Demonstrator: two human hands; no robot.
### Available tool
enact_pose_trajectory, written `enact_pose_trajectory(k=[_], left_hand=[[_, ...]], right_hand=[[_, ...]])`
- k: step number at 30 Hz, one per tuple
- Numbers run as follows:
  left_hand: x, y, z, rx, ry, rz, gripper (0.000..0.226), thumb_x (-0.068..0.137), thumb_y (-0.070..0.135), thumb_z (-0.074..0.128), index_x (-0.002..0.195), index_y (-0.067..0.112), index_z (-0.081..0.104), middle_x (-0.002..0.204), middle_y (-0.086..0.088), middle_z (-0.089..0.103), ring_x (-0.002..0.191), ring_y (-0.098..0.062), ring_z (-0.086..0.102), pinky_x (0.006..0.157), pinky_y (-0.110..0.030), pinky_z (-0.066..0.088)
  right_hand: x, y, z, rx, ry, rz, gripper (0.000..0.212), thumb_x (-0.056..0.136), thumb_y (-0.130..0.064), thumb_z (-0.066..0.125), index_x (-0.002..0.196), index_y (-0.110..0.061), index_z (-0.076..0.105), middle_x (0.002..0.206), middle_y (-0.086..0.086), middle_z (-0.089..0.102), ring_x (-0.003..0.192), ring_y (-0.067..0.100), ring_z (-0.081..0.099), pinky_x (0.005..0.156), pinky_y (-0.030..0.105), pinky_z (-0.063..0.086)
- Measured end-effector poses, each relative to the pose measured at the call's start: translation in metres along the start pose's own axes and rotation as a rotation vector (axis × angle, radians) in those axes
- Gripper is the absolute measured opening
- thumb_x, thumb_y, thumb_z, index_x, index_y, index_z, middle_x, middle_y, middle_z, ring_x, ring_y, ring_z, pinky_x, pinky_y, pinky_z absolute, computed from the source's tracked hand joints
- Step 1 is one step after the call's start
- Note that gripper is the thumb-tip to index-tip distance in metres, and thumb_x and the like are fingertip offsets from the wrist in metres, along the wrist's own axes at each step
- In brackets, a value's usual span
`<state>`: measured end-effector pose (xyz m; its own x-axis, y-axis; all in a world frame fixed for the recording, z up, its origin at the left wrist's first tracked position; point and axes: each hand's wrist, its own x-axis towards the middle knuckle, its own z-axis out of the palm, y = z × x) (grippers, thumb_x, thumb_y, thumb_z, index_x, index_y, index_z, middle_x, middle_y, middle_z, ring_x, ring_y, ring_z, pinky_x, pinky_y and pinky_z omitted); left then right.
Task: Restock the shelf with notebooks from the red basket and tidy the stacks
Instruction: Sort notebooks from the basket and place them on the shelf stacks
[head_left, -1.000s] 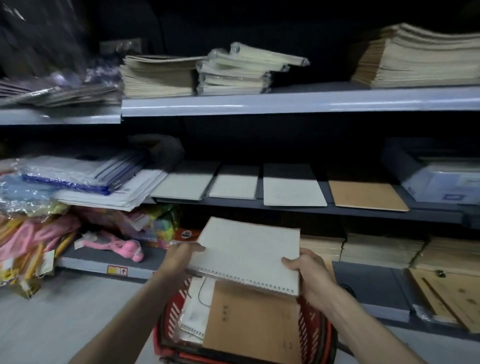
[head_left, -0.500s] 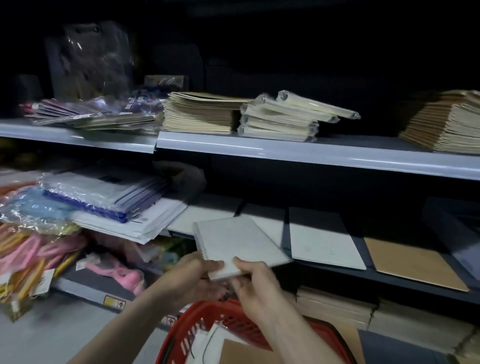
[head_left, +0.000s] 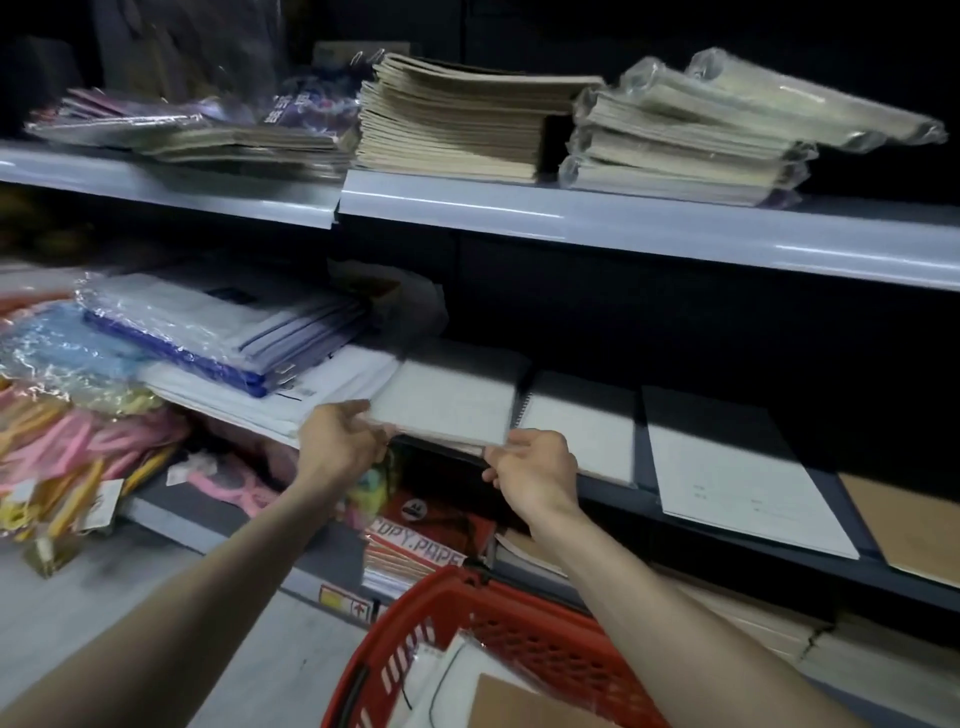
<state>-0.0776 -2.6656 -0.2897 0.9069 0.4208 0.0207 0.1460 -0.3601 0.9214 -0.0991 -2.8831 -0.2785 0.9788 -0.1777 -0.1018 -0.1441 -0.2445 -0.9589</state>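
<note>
In the head view, both hands are holding a white notebook (head_left: 447, 408) at the centre of the frame, where it is lying flat at the front of the middle shelf (head_left: 641, 483). The left hand (head_left: 340, 441) is curling its fingers round the near left corner. The right hand (head_left: 537, 467) is pinching the near right corner. A spiral notebook (head_left: 576, 421) is lying just beside it on the right. The red basket (head_left: 519, 636) is sitting at lower centre, carrying a brown-covered notebook (head_left: 519, 706).
</note>
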Motion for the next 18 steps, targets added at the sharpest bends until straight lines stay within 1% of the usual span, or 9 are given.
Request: enact_pose_trajectory(k=[2,4,6,8,10,12,13,15,18], left_hand=[[0.008,-0.005,0.006,0.073,0.058,0.041,0.054,0.087,0.025,0.082,0.135,0.007,0.064,0.072,-0.008,0.077,0.074,-0.020,0.073,0.087,-0.035,0.061],[0.010,-0.008,0.010,0.054,0.055,0.034,0.055,0.089,0.022,0.079,0.139,0.007,0.062,0.072,-0.008,0.077,0.072,-0.020,0.074,0.086,-0.038,0.063],[0.007,-0.008,0.013,0.026,0.048,0.031,0.055,0.093,0.017,0.075,0.144,0.008,0.056,0.073,-0.008,0.076,0.061,-0.013,0.071,0.070,-0.027,0.063],[-0.003,-0.003,0.014,0.040,0.047,0.032,0.058,0.096,0.018,0.072,0.149,0.010,0.049,0.073,-0.005,0.074,0.059,-0.008,0.070,0.056,-0.017,0.056],[-0.044,0.013,0.005,0.101,0.021,0.084,0.068,0.095,0.025,0.073,0.154,0.014,0.041,0.073,-0.001,0.074,0.071,-0.014,0.073,0.070,-0.028,0.060],[-0.065,0.013,0.001,0.121,0.012,0.073,0.076,0.092,0.030,0.075,0.156,0.018,0.035,0.075,0.003,0.074,0.085,-0.023,0.074,0.090,-0.046,0.059],[-0.083,0.017,-0.001,0.142,-0.015,0.081,0.076,0.091,0.031,0.074,0.154,0.021,0.033,0.077,0.004,0.074,0.089,-0.026,0.074,0.093,-0.050,0.058],[-0.090,0.014,0.004,0.173,-0.026,0.078,0.070,0.091,0.030,0.071,0.150,0.022,0.035,0.082,0.002,0.074,0.089,-0.027,0.073,0.090,-0.050,0.059],[-0.094,0.011,0.017,0.225,-0.097,0.086,0.053,0.091,0.027,0.067,0.140,0.021,0.048,0.086,0.000,0.074,0.085,-0.025,0.073,0.088,-0.046,0.060]], right_hand=[[0.004,0.004,0.008,-0.069,0.007,-0.036,0.025,0.097,-0.015,0.067,0.118,-0.002,0.068,0.080,0.008,0.078,0.067,0.007,0.070,0.058,0.006,0.049],[0.004,0.008,0.010,-0.102,0.012,-0.060,0.022,0.098,-0.014,0.065,0.111,0.003,0.066,0.080,0.011,0.078,0.076,0.015,0.075,0.056,0.006,0.044],[0.003,0.011,0.009,-0.108,0.003,-0.092,0.023,0.099,-0.014,0.064,0.117,0.000,0.066,0.082,0.012,0.078,0.083,0.020,0.076,0.058,0.007,0.045],[-0.005,0.012,0.005,-0.134,-0.039,-0.112,0.033,0.101,-0.019,0.063,0.130,-0.006,0.064,0.085,0.009,0.079,0.084,0.013,0.074,0.055,0.003,0.044],[-0.047,0.009,-0.020,-0.134,-0.070,-0.108,0.047,0.101,-0.028,0.064,0.146,-0.015,0.056,0.088,0.000,0.079,0.087,0.001,0.069,0.063,0.003,0.043],[-0.067,0.017,-0.030,-0.159,-0.096,-0.093,0.052,0.100,-0.033,0.063,0.149,-0.021,0.052,0.096,-0.005,0.077,0.098,0.006,0.069,0.088,0.016,0.051],[-0.083,0.019,-0.042,-0.155,-0.086,-0.079,0.052,0.100,-0.035,0.063,0.149,-0.022,0.053,0.101,-0.007,0.076,0.102,0.009,0.069,0.096,0.026,0.052],[-0.081,0.023,-0.047,-0.233,-0.122,-0.072,0.050,0.099,-0.038,0.062,0.146,-0.023,0.053,0.106,-0.010,0.073,0.103,0.011,0.069,0.102,0.036,0.054],[-0.077,0.022,-0.063,-0.316,-0.171,-0.037,0.041,0.098,-0.040,0.060,0.137,-0.026,0.058,0.102,-0.012,0.068,0.101,0.012,0.067,0.101,0.037,0.053]])
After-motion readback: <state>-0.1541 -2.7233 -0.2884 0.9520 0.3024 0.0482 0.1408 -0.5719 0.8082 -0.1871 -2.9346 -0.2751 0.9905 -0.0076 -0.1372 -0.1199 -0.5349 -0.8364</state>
